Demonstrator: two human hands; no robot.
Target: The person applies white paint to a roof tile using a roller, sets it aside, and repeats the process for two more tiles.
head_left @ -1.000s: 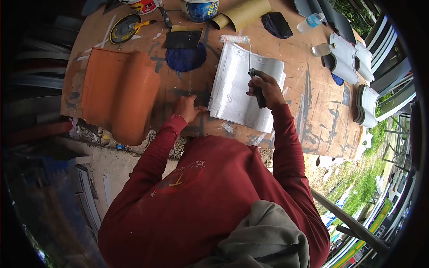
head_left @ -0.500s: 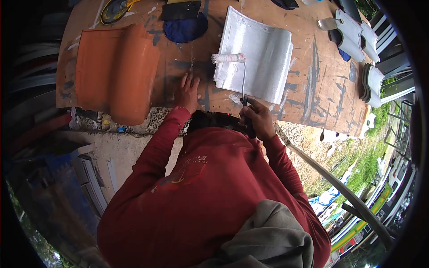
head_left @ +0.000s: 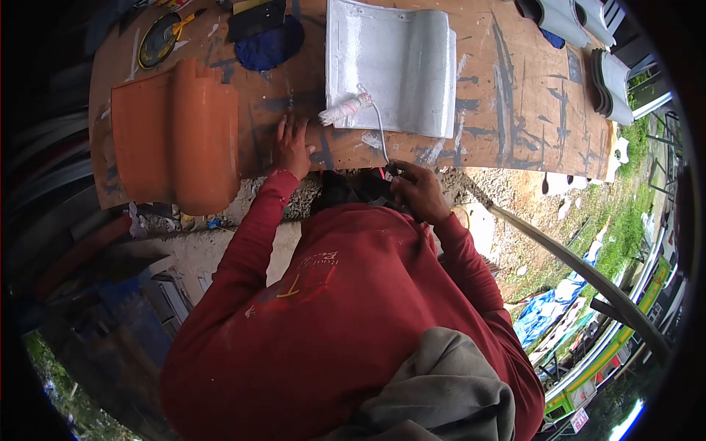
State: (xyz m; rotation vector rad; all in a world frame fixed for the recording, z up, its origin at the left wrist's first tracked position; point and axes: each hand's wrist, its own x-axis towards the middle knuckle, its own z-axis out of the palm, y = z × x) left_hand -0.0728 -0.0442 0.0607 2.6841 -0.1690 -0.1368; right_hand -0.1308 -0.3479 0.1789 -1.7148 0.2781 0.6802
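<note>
My right hand point(head_left: 418, 189) is closed around the handle of a paint roller point(head_left: 346, 109) just past the table's near edge. The roller's whitish, pink-streaked sleeve lies at the lower left corner of a white-coated roof tile point(head_left: 397, 70), partly over its edge. That tile looks wet and shiny along its left strip. Resting on the wooden tabletop, my left hand point(head_left: 293, 149) has its fingers spread and holds nothing. To its left lies an orange roof tile point(head_left: 173, 140), overhanging the near edge.
A round black and yellow container point(head_left: 158, 40) with a yellow-handled tool stands at the far left. Beside it are a dark blue round item point(head_left: 271, 44) and a black piece. Stacked grey tiles point(head_left: 610, 84) sit at the right end. A long bar point(head_left: 559, 253) slants at right.
The roller has come down the white tile to its lower left corner, its sleeve now tilted. My left hand stays on the tabletop. The whole view has shifted a little.
</note>
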